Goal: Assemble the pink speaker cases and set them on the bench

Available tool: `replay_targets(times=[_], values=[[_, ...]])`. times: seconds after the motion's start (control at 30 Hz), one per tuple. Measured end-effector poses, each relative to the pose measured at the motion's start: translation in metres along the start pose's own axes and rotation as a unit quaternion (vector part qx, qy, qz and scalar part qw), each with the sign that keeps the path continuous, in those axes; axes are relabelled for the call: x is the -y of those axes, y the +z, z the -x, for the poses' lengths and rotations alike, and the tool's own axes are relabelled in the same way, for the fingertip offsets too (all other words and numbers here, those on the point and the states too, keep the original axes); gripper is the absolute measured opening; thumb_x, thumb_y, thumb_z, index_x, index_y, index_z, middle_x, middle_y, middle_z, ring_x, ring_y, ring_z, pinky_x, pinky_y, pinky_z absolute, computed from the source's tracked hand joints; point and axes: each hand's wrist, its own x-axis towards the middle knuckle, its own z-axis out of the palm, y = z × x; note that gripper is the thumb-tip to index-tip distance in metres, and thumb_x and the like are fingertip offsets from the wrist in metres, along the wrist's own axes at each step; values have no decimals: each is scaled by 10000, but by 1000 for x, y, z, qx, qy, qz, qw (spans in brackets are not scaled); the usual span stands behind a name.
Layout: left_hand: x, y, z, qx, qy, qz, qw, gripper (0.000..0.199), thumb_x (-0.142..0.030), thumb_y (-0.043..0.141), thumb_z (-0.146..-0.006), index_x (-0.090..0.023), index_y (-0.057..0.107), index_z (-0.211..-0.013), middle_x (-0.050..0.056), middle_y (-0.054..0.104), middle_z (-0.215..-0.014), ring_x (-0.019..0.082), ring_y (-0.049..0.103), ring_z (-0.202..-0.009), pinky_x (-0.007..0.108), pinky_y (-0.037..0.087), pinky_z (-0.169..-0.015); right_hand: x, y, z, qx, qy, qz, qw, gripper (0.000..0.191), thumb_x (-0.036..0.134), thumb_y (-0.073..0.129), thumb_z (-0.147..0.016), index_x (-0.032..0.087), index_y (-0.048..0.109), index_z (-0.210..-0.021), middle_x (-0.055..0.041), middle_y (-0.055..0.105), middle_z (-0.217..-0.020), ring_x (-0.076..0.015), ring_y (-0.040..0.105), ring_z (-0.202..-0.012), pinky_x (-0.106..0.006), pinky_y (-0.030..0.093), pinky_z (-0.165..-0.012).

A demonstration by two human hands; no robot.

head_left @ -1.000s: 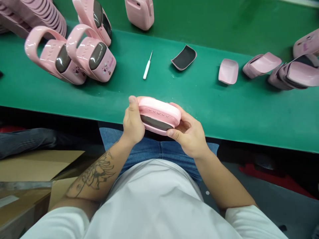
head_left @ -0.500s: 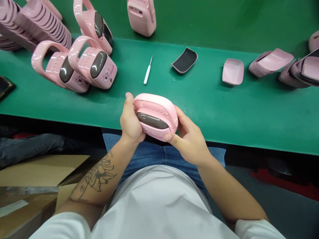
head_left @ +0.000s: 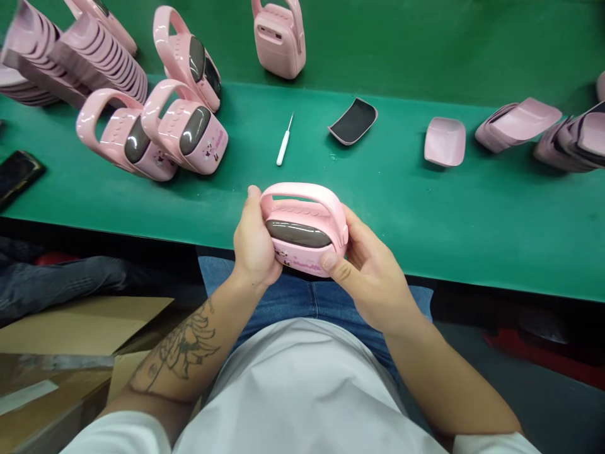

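Between my two hands is a pink portable device with a carry handle (head_left: 305, 258), a dark glossy window across it and a printed cartoon pattern below. My left hand (head_left: 256, 243) wraps its left end, thumb pointing up along the side. At the right end my right hand (head_left: 371, 268) grips it, thumb on the printed front and fingers behind. The device is held over the table's front edge, handle upward. Beyond it on the table lie a thin white-handled pick or screwdriver (head_left: 283, 146) and a curved pink panel with a black inner face (head_left: 353, 122).
Similar pink devices (head_left: 198, 142) stand at the left, and another (head_left: 280, 47) is at the back. Stacked pink panels (head_left: 106, 57) fill the far left; more panels (head_left: 517, 125) and a single one (head_left: 445, 142) are at right. A dark phone-like object (head_left: 19, 176) and cardboard box (head_left: 85, 325) are left.
The device has tilted a little in my hands, so more of its printed front and the gap under its handle show. The view has shifted slightly; both hands keep their grip.
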Motion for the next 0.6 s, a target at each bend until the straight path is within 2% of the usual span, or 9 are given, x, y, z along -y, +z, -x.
replay_targets(times=[0.13,0.2,0.23,0.27,0.33,0.37,0.43,0.5,0.6], values=[[15,-5,7,16,43,-25,999,623,-711,429,-1078,-184,747,-972,91,805,-967,285,785,-1130,380,619,-1016,-12,6,-1,-58,-31,50,997,894,630,757,-958,343,379,-1716,-61,428,-1782,-347,391,-1662,-591,337,-1375],[22,-17,5,60,109,-80,989,727,-807,385,-1043,-186,756,-1111,122,809,-1104,311,765,-1207,405,618,-1040,-20,6,-5,-86,-49,53,994,875,605,759,-964,306,399,-1703,-107,481,-1740,-348,458,-1619,-593,393,-1342],[22,-24,2,92,164,-121,975,736,-839,440,-1007,-196,741,-1203,130,796,-1191,319,754,-1235,415,618,-1047,-24,4,-8,-92,-58,56,992,850,591,767,-960,291,435,-1682,-124,513,-1711,-349,495,-1590,-590,422,-1323],[19,-31,-2,129,232,-170,949,731,-839,559,-957,-214,705,-1307,136,768,-1294,326,744,-1258,426,620,-1055,-27,2,-10,-93,-70,62,991,825,577,788,-947,281,481,-1654,-135,540,-1683,-350,524,-1564,-587,443,-1308],[3,-44,-8,217,368,-280,860,881,-740,846,-796,-254,597,-1487,152,660,-1511,356,700,-1341,466,610,-1097,-28,-7,-14,-76,-102,88,988,784,546,835,-918,281,556,-1601,-135,568,-1647,-350,548,-1536,-583,454,-1302],[-8,-47,-10,265,405,-343,805,941,-670,921,-749,-257,574,-1520,164,615,-1576,381,651,-1418,500,574,-1162,-27,-11,-14,-63,-119,103,985,769,535,843,-915,291,570,-1592,-128,568,-1643,-348,544,-1538,-581,450,-1306],[-34,-49,-12,339,419,-454,709,938,-556,970,-746,-266,573,-1546,159,594,-1618,407,557,-1528,549,492,-1264,-23,-19,-15,-34,-149,130,980,747,520,820,-943,317,554,-1611,-111,542,-1668,-344,507,-1572,-580,436,-1319],[-56,-46,-10,373,398,-499,673,952,-509,974,-761,-298,550,-1587,146,552,-1675,406,569,-1523,533,529,-1242,-16,-24,-14,-1,-168,164,972,743,495,798,-967,336,524,-1639,-104,493,-1713,-350,448,-1618,-596,402,-1337],[-72,-41,-6,402,372,-505,667,1005,-468,976,-764,-343,501,-1640,119,477,-1745,403,589,-1510,503,591,-1185,-7,-23,-12,56,-188,214,957,765,415,769,-994,356,449,-1687,-101,394,-1780,-357,375,-1664,-627,338,-1360]])
